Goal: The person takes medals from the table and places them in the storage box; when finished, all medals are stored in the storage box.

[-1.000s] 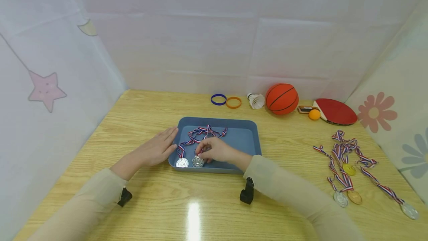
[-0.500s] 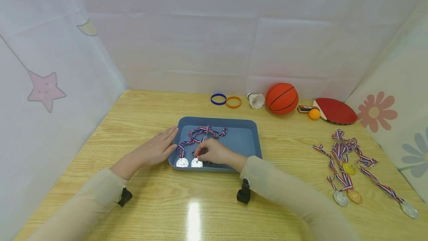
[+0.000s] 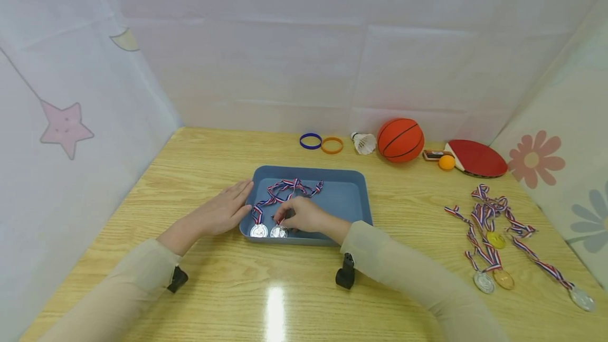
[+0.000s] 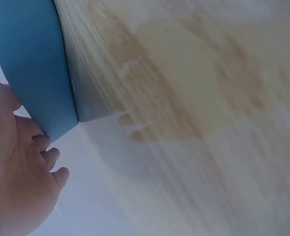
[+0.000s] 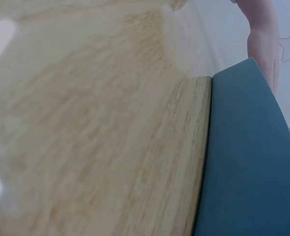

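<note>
In the head view, a blue-grey tray [image 3: 351,177] holds two silver medals on red, white and blue ribbons. One silver medal [image 3: 258,231] lies in the front left corner, and the other silver medal [image 3: 278,231] lies close on its right. My right hand [image 3: 304,214] reaches over the front wall and pinches the second medal's ribbon just above the disc. My left hand [image 3: 220,211] rests with straight fingers against the tray's left side; its fingers [image 4: 49,155] show at the blue wall in the left wrist view. The right wrist view shows the tray's outer wall [image 5: 253,157], behind which the right hand is almost wholly hidden.
Several more medals with tangled ribbons [image 3: 484,215] lie on the table at the right. Along the back are blue [image 3: 311,146] and orange wristbands [image 3: 332,151], a shuttlecock [image 3: 364,143], a small basketball [image 3: 400,140], an orange ball [image 3: 446,162] and a table tennis bat [image 3: 477,158].
My right hand has shifted slightly left, and the second medal has moved a little left toward the first, now lying flatter. My left hand has stayed in place.
</note>
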Demonstrator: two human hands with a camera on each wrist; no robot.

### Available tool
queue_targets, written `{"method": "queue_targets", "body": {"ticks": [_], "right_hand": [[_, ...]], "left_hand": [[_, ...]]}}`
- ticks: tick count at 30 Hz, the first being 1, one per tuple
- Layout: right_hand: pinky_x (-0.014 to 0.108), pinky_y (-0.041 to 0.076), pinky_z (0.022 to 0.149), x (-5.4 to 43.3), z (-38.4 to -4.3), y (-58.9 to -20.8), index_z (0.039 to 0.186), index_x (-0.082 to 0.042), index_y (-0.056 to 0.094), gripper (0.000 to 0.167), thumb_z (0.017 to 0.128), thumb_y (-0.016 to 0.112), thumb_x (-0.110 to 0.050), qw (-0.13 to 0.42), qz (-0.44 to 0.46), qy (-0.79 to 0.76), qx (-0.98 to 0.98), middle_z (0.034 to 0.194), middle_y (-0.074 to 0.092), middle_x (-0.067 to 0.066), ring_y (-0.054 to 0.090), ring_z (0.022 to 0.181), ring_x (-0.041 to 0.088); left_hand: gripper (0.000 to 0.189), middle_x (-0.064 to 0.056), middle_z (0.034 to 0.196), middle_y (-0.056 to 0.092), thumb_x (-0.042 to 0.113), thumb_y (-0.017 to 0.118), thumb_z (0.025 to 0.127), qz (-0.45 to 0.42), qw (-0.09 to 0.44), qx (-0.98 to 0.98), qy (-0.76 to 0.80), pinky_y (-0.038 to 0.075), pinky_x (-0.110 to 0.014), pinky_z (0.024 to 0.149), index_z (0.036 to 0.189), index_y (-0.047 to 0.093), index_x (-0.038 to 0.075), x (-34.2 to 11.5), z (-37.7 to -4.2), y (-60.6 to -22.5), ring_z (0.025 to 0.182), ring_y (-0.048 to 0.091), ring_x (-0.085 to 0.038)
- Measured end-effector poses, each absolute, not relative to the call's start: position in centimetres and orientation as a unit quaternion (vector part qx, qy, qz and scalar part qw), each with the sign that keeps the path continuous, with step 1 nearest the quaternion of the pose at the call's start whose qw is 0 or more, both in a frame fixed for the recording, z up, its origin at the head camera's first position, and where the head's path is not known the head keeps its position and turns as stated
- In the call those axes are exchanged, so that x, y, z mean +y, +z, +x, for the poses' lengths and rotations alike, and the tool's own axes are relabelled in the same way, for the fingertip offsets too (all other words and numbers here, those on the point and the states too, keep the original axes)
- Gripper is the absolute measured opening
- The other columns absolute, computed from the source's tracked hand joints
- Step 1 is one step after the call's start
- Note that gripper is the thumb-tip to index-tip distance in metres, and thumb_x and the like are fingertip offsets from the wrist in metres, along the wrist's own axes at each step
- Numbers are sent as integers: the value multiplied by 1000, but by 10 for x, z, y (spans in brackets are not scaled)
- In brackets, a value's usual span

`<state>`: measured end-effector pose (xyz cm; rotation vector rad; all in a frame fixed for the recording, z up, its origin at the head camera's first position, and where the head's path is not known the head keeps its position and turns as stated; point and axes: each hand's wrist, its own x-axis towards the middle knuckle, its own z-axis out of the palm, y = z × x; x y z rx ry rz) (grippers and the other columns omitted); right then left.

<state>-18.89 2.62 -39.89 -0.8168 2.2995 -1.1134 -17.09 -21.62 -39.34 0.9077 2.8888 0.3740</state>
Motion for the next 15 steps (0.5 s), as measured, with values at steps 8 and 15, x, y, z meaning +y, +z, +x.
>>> {"method": "queue_targets", "body": {"ticks": [8,15], "right_hand": [[23,52,62,36,-188,-388,100,-6,69,19,84,63,3,197,-308,-393,844,99,64,3,62,80,17],[23,51,74,59,-191,-366,108,-3,66,23,86,63,-1,186,-312,-412,836,104,64,9,60,96,20]], "left_hand": [[59,-24,148,15,29,30,101,298,46,946,117,15,-49,108,143,15,-9,-217,-171,-394,135,14,-38],[59,-24,148,14,29,31,101,298,49,947,115,15,-48,108,143,14,-9,-217,-171,-394,135,14,-37]]}}
